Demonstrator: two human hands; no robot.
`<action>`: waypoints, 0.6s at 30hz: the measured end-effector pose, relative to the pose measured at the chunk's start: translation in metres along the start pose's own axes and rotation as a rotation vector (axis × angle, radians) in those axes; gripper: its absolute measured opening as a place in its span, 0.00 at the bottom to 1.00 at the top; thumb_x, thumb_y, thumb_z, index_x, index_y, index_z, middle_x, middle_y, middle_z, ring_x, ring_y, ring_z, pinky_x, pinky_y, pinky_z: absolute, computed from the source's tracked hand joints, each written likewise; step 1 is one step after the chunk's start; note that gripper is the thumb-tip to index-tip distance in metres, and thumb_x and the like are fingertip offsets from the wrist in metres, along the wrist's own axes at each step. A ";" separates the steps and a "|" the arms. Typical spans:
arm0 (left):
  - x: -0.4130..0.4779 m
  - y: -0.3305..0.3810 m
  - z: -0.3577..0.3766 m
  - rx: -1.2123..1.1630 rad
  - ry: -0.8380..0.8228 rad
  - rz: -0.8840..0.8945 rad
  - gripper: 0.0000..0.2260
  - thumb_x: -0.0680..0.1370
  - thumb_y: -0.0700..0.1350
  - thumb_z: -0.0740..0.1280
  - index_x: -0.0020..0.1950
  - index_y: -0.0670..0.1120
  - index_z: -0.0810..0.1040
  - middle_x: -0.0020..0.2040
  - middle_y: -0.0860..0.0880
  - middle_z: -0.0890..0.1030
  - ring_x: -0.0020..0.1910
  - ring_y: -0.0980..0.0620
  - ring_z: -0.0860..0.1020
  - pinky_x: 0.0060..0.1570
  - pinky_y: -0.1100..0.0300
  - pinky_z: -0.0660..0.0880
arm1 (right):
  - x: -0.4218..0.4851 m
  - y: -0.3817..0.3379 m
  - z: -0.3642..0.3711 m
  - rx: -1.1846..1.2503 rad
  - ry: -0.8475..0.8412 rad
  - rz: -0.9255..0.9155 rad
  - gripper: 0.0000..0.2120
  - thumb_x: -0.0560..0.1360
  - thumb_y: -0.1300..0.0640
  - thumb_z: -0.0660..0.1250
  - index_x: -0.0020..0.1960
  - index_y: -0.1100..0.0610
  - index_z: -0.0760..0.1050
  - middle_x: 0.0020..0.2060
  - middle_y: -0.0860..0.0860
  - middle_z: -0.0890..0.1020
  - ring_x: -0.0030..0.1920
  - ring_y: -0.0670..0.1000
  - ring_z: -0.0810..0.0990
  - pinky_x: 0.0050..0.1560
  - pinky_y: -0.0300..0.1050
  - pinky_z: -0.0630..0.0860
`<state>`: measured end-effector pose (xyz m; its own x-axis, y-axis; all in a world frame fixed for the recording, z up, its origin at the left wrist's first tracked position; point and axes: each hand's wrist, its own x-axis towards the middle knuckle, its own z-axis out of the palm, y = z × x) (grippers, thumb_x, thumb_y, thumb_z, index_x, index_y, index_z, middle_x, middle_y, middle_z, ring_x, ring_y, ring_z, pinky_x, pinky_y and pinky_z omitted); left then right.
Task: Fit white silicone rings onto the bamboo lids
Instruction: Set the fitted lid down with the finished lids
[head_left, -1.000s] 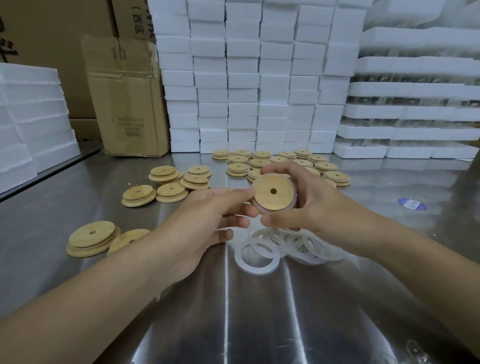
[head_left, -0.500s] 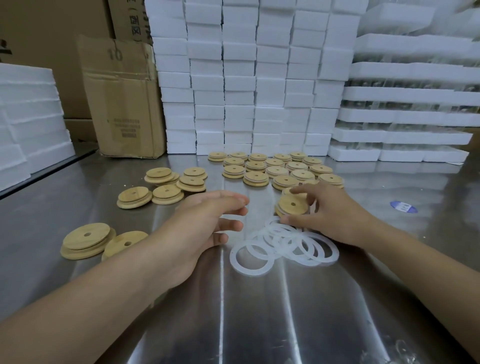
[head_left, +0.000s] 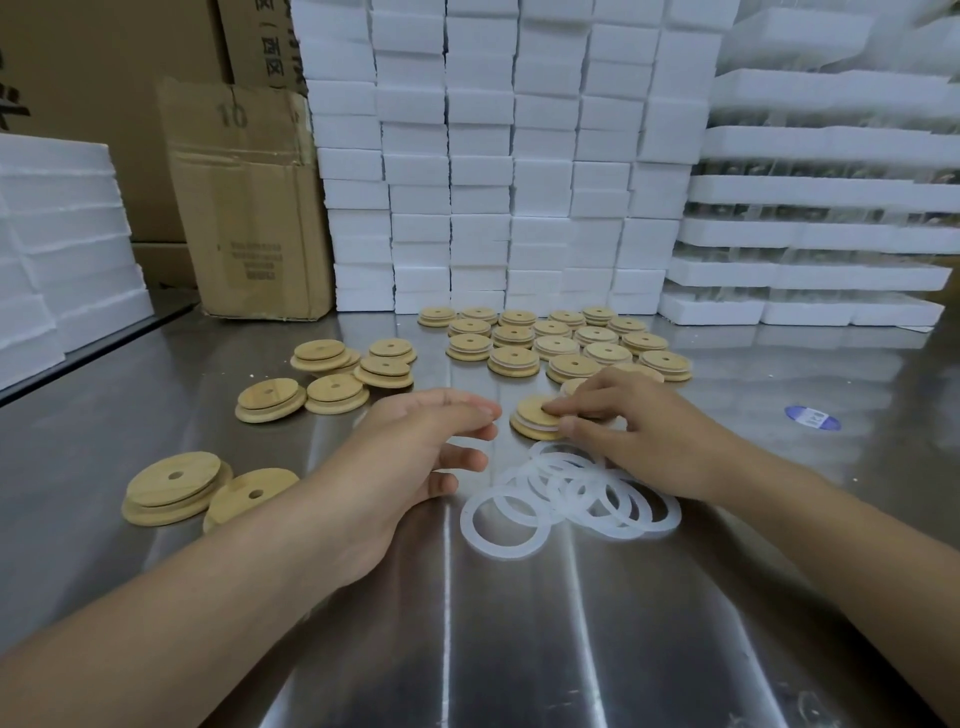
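Right hand (head_left: 641, 441) pinches bamboo lid (head_left: 531, 411) edge, rings (head_left: 566, 486) just beside.

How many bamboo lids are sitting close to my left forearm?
2 bamboo lids: one fully visible at far left, the other beside it, partly hidden by the left forearm.

The bamboo lids (head_left: 332, 387) in front of you are pale honey-tan with faint straight grain, each with a dark centre hole. The nearest lid (head_left: 530, 415) shows a white band between its tan layers. Your silicone rings (head_left: 571, 488) are milky, half-clear white. The steel table (head_left: 519, 623) is grey-silver, streaked with bright reflections. Behind, the foam blocks (head_left: 478, 156) are plain white, the cardboard box (head_left: 249, 208) brown with a grey printed "10", and the oval sticker (head_left: 813, 417) blue with white marks.
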<state>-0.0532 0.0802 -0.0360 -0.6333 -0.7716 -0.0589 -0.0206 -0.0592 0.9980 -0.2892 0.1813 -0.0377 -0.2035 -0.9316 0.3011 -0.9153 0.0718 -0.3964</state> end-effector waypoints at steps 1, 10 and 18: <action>0.000 0.000 0.000 -0.001 0.002 0.000 0.04 0.79 0.45 0.75 0.50 0.48 0.90 0.45 0.50 0.88 0.37 0.55 0.83 0.35 0.62 0.75 | 0.000 -0.001 0.000 0.007 -0.023 -0.025 0.15 0.84 0.47 0.66 0.69 0.43 0.81 0.60 0.41 0.80 0.60 0.41 0.76 0.66 0.44 0.72; 0.001 -0.001 0.000 0.021 -0.004 0.007 0.04 0.80 0.46 0.75 0.50 0.49 0.90 0.47 0.50 0.88 0.38 0.55 0.83 0.36 0.62 0.75 | -0.004 -0.013 0.009 0.068 -0.023 -0.194 0.07 0.83 0.45 0.67 0.58 0.42 0.82 0.54 0.39 0.83 0.59 0.40 0.77 0.64 0.39 0.70; 0.000 -0.001 0.001 0.034 -0.010 0.018 0.05 0.80 0.46 0.74 0.48 0.51 0.90 0.47 0.51 0.89 0.38 0.55 0.84 0.37 0.61 0.76 | -0.002 0.001 0.013 -0.253 -0.147 0.092 0.31 0.76 0.24 0.46 0.77 0.27 0.64 0.84 0.38 0.55 0.84 0.49 0.47 0.81 0.60 0.46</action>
<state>-0.0539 0.0802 -0.0368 -0.6417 -0.7658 -0.0413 -0.0360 -0.0237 0.9991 -0.2850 0.1790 -0.0496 -0.2540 -0.9573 0.1381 -0.9566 0.2276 -0.1818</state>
